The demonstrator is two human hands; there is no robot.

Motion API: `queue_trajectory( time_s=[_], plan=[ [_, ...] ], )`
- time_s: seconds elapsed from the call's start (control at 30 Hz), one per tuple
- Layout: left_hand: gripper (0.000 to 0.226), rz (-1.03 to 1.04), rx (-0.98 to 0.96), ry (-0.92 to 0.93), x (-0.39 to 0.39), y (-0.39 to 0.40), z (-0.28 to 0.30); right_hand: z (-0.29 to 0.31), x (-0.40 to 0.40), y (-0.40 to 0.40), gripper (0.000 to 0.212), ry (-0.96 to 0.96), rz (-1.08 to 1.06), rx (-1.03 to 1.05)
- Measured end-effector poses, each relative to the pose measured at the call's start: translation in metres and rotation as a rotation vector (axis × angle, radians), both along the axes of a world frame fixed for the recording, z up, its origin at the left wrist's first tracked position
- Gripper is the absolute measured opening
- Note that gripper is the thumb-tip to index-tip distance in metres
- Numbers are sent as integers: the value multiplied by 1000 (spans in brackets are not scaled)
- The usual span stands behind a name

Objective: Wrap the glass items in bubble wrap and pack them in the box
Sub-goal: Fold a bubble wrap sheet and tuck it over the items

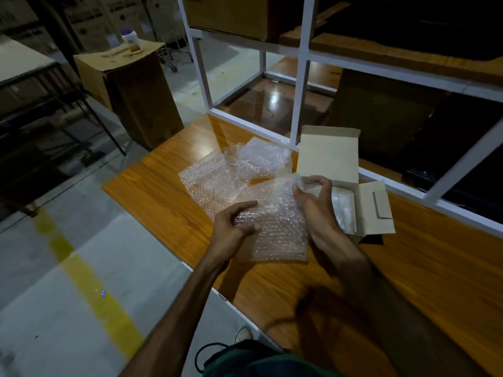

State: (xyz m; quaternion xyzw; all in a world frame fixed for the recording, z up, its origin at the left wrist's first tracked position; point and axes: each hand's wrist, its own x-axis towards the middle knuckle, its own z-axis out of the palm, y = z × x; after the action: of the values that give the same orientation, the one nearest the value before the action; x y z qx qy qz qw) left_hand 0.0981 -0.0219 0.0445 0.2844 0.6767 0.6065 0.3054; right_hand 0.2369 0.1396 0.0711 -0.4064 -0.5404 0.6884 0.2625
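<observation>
My two bare forearms are reaching out over the near edge of the glossy orange wood-grain table (168, 202). My left hand (235, 220) is curling thumb and fingers round the left edge of a clear bubble-wrap sheet (275, 227), pinching it where something seems bundled inside; I cannot tell whether a glass item is in there. My right hand (313, 202) is pinching the sheet's far top corner between thumb and fingertips, lifting it. I judge I am holding it this way to keep the wrap taut and fold that corner over.

The small open pale cardboard box (326, 156) is sitting just right of the sheet, its lid standing up at the back and a side flap (378, 205) hanging open to the right, so the mouth is facing me for packing. Inside it something pale and shiny is showing, perhaps a wrapped item (344, 210); it is too blurred to say.

Left of the box and beyond the held sheet, more loose clear bubble-wrap sheets (231, 172) are lying overlapped on the table. Behind the box, a white metal shelf frame (302, 85) is rising, crowding the box's far side. My right wrist is hovering over the box's near wall, which could get knocked.
</observation>
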Motion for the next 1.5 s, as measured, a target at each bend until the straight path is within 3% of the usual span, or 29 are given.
queue_trajectory(
  time_s=[0.1, 0.17, 0.37, 0.53, 0.67, 0.77, 0.93, 1.07, 1.2, 1.33, 1.43, 1.5],
  plan=[
    [51, 90, 2, 47, 1, 5, 4, -2, 19, -3, 53, -41, 326, 218],
    [49, 99, 4, 124, 2, 7, 5, -7, 24, -4, 53, -120, 403, 367],
    [28, 106, -63, 515, -1, 9, 7, -5, 24, -2, 45, -214, 246, 477],
    [15, 104, -43, 668, -4, 10, 13, 2, 28, 0, 23, -311, 194, 716],
    [13, 56, 15, 509, -9, 12, 26, 8, 28, 9, 24, -259, 151, 687],
    [13, -33, 82, 201, -5, 12, 43, 15, 28, 16, 28, -134, 216, 507],
    [21, -43, 128, -38, 1, 18, 44, 15, 31, 14, 68, -18, 377, 282],
    [31, 26, 90, -52, 4, 19, 35, 10, 33, 12, 63, 50, 269, 199],
    [49, -12, 60, -248, 2, 16, 33, 4, 35, 11, 58, 3, 190, 206],
    [40, -95, 26, -288, 1, 15, 30, 3, 40, 16, 53, -5, 167, 149],
    [20, -89, 53, -244, 2, 17, 29, 2, 45, 26, 28, -68, 249, 148],
    [26, -86, 74, -243, 4, 20, 31, 2, 50, 35, 27, -128, 314, 197]
  ],
)
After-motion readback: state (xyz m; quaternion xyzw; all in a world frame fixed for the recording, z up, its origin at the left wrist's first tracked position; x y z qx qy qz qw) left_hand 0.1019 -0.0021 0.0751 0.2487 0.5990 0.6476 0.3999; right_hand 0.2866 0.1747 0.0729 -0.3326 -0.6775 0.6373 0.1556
